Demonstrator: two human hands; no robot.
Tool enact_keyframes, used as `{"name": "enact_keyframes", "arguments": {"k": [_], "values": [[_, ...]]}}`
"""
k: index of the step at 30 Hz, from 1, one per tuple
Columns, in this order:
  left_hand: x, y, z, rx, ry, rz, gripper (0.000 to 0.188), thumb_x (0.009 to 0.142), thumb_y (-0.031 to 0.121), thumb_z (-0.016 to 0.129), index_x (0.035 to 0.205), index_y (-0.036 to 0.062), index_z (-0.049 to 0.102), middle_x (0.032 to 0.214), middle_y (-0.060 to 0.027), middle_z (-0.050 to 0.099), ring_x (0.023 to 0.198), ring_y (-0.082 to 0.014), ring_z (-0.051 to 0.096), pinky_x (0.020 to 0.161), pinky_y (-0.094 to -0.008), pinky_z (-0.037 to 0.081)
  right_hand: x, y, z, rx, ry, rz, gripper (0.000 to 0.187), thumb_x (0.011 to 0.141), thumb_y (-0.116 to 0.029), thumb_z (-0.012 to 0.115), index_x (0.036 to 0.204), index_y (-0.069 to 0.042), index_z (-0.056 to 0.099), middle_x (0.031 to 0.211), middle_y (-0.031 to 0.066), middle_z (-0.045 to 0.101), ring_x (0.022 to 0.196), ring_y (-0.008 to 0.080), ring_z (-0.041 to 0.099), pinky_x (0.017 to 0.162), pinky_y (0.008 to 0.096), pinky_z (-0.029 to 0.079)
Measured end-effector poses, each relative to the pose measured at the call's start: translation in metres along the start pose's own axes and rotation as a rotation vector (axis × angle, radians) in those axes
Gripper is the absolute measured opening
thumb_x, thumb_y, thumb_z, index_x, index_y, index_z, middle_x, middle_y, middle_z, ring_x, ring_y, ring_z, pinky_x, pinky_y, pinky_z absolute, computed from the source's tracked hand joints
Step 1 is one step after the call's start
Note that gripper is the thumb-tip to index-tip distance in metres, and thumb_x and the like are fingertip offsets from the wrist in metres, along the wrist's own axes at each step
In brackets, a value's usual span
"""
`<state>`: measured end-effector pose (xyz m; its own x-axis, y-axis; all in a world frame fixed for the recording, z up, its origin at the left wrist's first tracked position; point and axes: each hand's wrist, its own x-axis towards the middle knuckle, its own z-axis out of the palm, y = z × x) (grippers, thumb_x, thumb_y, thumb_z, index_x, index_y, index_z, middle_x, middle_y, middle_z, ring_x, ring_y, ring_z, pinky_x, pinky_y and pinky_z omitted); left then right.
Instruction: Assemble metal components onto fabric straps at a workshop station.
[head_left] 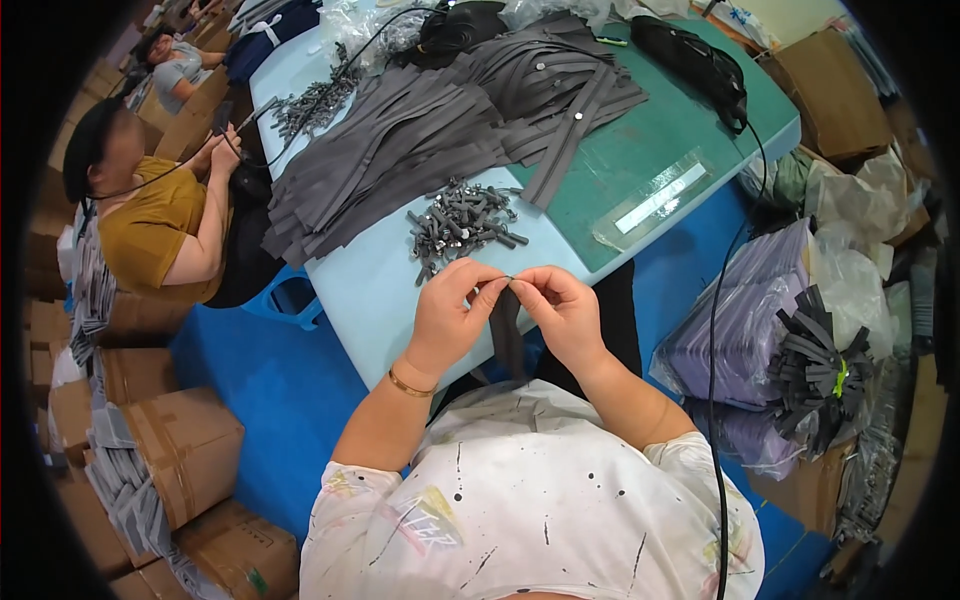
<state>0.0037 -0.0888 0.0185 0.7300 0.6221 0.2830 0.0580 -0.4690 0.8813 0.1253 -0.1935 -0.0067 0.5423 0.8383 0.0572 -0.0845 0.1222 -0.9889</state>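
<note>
Both my hands meet just off the near edge of the table, pinching the top end of a dark grey zipper tape (507,340) that hangs down toward my lap. My left hand (452,312) and my right hand (562,314) have thumbs and forefingers closed on it, fingertips almost touching. Anything small between the fingertips is hidden. Just beyond my left hand lies a loose heap of small grey zipper pulls (460,222) with shiny metal parts. Farther back, long grey zipper tapes (385,155) are spread in thick layers, and one tape (570,135) lies apart across the green mat.
A green mat (690,150) covers the table's right part, with a clear-taped white strip (660,198) on it. A black cable (715,350) runs down on my right. Cartons (185,450) stand left, plastic-wrapped purple bundles (735,300) right. A co-worker (150,230) sits at the left.
</note>
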Motion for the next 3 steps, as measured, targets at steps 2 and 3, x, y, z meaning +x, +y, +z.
{"name": "enact_keyframes", "arguments": {"k": [2,3], "values": [[-0.0016,-0.0087,0.0005,0.362,0.121,0.394,0.009,0.082,0.013,0.065,0.086,0.0064,0.061,0.074,-0.0051,0.059,0.064,-0.0188,0.057,0.055,-0.0303,0.046,0.0020,0.0026,-0.0039,0.043,-0.078,0.076,0.014,0.087,-0.016,0.062,0.093,-0.004,0.064,0.080,0.0005,0.062,0.069,0.0059,0.055,0.063,0.0182,0.043],[-0.0024,-0.0058,0.0022,0.462,0.163,0.539,0.007,0.084,0.013,0.062,0.090,0.0108,0.062,0.077,-0.0054,0.061,0.069,-0.0209,0.059,0.057,-0.0329,0.048,0.0045,0.0052,-0.0086,0.128,-0.111,0.216,0.013,0.087,-0.016,0.061,0.092,-0.005,0.064,0.082,0.0026,0.063,0.070,0.0075,0.057,0.065,0.0186,0.045]]}}
